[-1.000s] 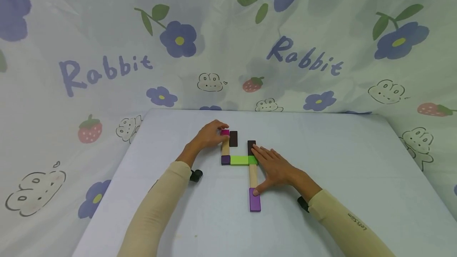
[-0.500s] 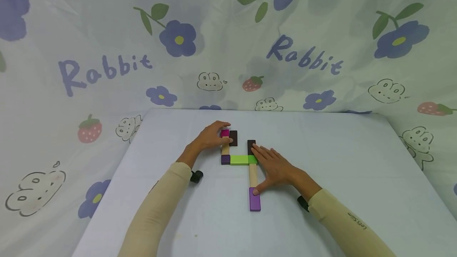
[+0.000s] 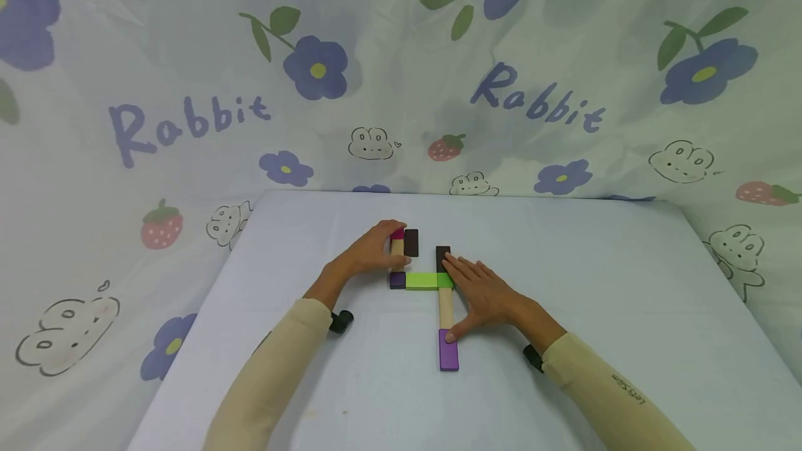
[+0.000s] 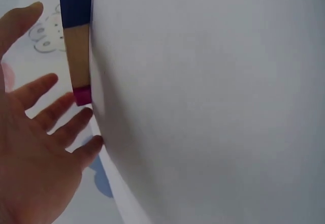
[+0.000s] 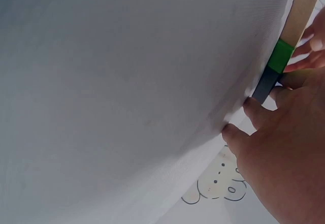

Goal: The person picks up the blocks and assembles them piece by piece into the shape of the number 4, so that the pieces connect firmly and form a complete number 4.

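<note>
Flat rectangular blocks lie end to end on the white table in a stepped line. My left hand (image 3: 370,249) spreads over its upper left arm, fingertips by the magenta block (image 3: 397,234) and thumb across the plain wood block (image 3: 397,248). In the left wrist view its fingers are apart and loosely bent around nothing. Below are a dark purple block (image 3: 397,280), a lime block (image 3: 422,281) and a green block (image 3: 445,281). My right hand (image 3: 491,296) lies with straight fingers against the dark block (image 3: 442,258), its thumb resting on the purple block (image 3: 448,353).
Another dark brown block (image 3: 411,243) stands just right of the magenta and wood pieces. A second wood block (image 3: 445,308) links the green and purple ones. Behind the white table (image 3: 595,263) hangs a printed curtain (image 3: 401,54).
My left hand has shifted slightly toward me, its thumb sliding down from the magenta block along the wood block. My right hand and the blocks stay in place.
</note>
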Action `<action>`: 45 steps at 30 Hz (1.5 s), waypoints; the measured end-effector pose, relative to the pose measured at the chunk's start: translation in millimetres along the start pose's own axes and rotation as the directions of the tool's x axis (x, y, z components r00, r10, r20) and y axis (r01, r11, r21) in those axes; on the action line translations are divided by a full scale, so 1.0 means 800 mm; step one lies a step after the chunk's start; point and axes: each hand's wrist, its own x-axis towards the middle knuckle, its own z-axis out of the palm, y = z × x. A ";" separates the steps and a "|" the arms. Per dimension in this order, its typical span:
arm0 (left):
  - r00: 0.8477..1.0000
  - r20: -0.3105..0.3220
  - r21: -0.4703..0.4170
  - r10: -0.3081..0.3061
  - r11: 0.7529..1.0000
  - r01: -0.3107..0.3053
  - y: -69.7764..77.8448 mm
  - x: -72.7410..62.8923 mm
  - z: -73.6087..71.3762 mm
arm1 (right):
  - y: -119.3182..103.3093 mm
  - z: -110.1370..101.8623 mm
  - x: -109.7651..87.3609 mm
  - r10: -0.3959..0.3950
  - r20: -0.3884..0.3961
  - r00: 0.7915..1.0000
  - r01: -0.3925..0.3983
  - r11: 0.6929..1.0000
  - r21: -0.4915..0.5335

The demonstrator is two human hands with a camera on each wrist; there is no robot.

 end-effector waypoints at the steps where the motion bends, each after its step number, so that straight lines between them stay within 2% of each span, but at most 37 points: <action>1: 1.000 0.007 0.007 0.002 1.000 -0.002 0.002 -0.003 0.000 | 0.000 0.000 0.000 -0.004 -0.004 1.000 0.004 1.000 0.005; 8: 0.999 0.032 0.093 0.042 0.995 -0.045 0.017 -0.030 0.004 | 0.001 0.000 0.000 0.005 0.006 1.000 -0.005 1.000 -0.003; 16: 0.994 0.054 0.184 0.094 0.977 -0.103 0.039 -0.075 0.020 | -0.001 -0.001 -0.001 -0.005 -0.004 1.000 0.005 1.000 0.012; 21: 0.990 0.088 0.276 0.112 0.952 -0.132 0.062 -0.109 0.033 | -0.001 -0.001 0.000 -0.004 0.002 1.000 0.004 1.000 0.001; 25: 0.985 0.116 0.328 0.125 0.931 -0.157 0.080 -0.125 0.048 | 0.000 -0.001 -0.001 -0.001 0.001 1.000 0.001 1.000 -0.011; 30: 0.980 0.132 0.344 0.147 0.921 -0.184 0.092 -0.133 0.063 | 0.000 -0.001 -0.003 -0.022 -0.020 1.000 0.022 1.000 0.003; 38: 0.976 0.149 0.367 0.160 0.907 -0.205 0.102 -0.125 0.075 | -0.001 -0.002 -0.004 -0.032 -0.031 0.999 0.032 0.999 0.014; 45: 0.974 0.165 0.404 0.156 0.890 -0.211 0.103 -0.119 0.080 | -0.003 -0.003 -0.004 -0.026 -0.023 0.999 0.026 1.000 0.004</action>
